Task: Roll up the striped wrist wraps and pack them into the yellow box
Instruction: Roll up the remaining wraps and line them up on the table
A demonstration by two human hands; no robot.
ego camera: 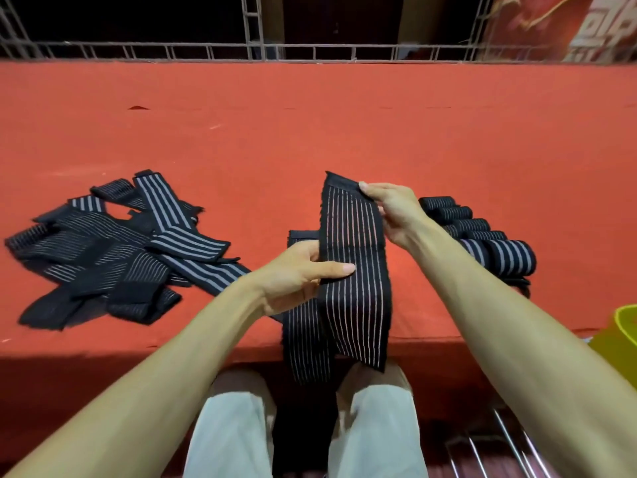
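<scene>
Your left hand (303, 274) pinches the striped wrap (351, 243) mid-length, thumb on top, and your right hand (393, 212) pinches its top corner. The loose wraps (103, 257) lie well left of your left hand. The rolled wraps (482, 236) sit just right of your right hand, and the yellow box (617, 339) is further right and nearer you.

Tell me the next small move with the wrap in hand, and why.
Probably fold the top end, pinched by the right hand, down to start a roll: the wrap is flat and unrolled, the left hand grips its middle, and finished rolls lie beside it.
</scene>
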